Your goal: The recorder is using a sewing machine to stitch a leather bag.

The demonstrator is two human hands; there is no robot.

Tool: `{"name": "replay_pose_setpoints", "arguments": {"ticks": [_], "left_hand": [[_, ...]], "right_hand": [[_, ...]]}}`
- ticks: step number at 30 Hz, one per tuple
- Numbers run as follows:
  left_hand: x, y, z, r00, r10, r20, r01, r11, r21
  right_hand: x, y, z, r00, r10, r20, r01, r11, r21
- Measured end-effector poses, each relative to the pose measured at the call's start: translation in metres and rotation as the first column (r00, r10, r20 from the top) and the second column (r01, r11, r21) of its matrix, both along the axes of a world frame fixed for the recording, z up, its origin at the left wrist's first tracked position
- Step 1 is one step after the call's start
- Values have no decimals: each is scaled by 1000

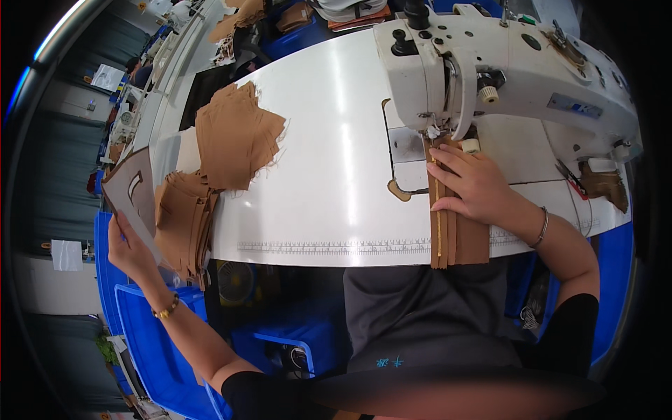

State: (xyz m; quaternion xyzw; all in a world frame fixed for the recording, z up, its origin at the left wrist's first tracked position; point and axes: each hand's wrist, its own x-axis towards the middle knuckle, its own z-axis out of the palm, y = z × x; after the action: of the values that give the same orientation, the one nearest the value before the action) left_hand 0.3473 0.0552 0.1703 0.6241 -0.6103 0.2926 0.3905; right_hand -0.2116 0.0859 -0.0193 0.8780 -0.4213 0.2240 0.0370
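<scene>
At far left, the left hand [129, 245] grips the lower edge of a pale panel [131, 187] with a dark-rimmed slot; the finger ends are partly concealed, so their exact closure on the panel cannot be told. Below, a blue bin [162, 353] is crossed by the left forearm and cut by the lower edge. Just right of the panel, a lower pile of brown pieces [183, 220] is partly covered by an upper pile of brown pieces [238, 136], whose edges are frayed; the overlap hides most single pieces. Beneath the front edge of the white bench [315, 175], a round yellow object [236, 281] lies in shadow, its form indistinct. Right of centre, a brown strip [438, 241] bearing a narrow yellow line runs lengthwise from the front edge of the bench to the needle area of a sewing machine [504, 66]. The right hand [470, 183] lies palm down on this work, fingers spread apart, covering its middle; the needle is too small to make out. Further right, red-handled snips [572, 180] lie on the bench, near a crumpled brown scrap [603, 185]. A blurred shape [462, 392] at the lower edge obscures part of the grey apron [420, 315].
</scene>
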Motion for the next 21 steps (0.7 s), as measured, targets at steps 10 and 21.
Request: {"name": "replay_pose_setpoints", "arguments": {"ticks": [10,21], "left_hand": [[-221,58,-17,307,-709,-634,871,-59,488],[-237,-100,-163,882,-412,-228,448,585,677]], "right_hand": [[-2,1,2,1000,7,-4,-7,1000,-22],[-1,1,1,999,30,33,-27,997,-69]]}}
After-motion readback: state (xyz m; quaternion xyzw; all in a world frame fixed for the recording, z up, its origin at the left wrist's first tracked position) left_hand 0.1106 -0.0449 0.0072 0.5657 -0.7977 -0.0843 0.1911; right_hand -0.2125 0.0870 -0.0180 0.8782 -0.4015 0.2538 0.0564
